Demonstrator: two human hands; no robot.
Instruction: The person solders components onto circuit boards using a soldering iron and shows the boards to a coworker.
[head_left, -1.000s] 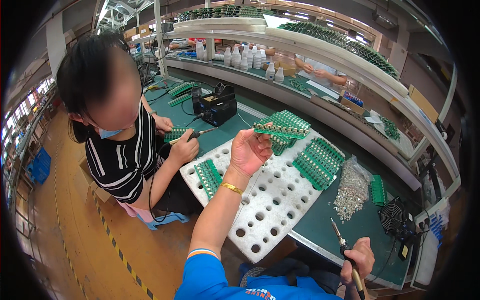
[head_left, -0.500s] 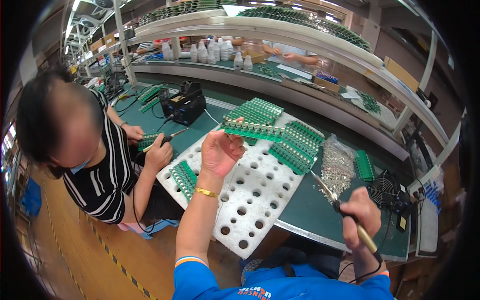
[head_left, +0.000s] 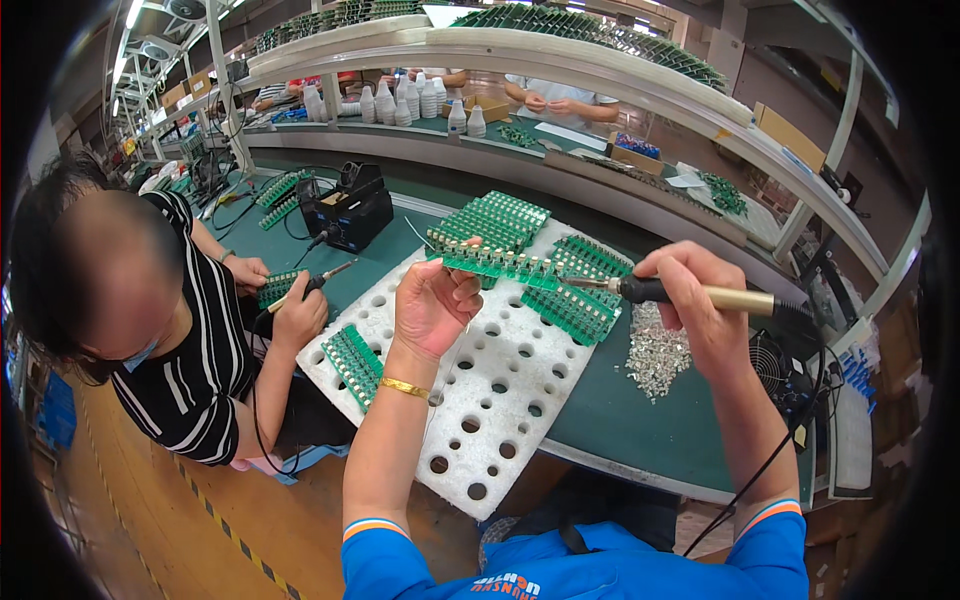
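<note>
My left hand grips a long green circuit board strip lined with small components, with a thin wire hanging by its fingers. My right hand holds a soldering iron almost level, its metal tip at the right part of the held board; I cannot tell whether they touch. Beneath lie stacks of boards on a white holed foam sheet, with another board panel at its left. A heap of small pale parts lies right of the foam.
A co-worker at my left holds a board and another iron. A black soldering station stands behind the foam, a fan at the right. A white shelf rail crosses above; another person's hands show beyond.
My right hand has lifted the soldering iron up and leftward from low at the right, swinging its tip to the board. My left hand sits further left in view, still holding the board.
</note>
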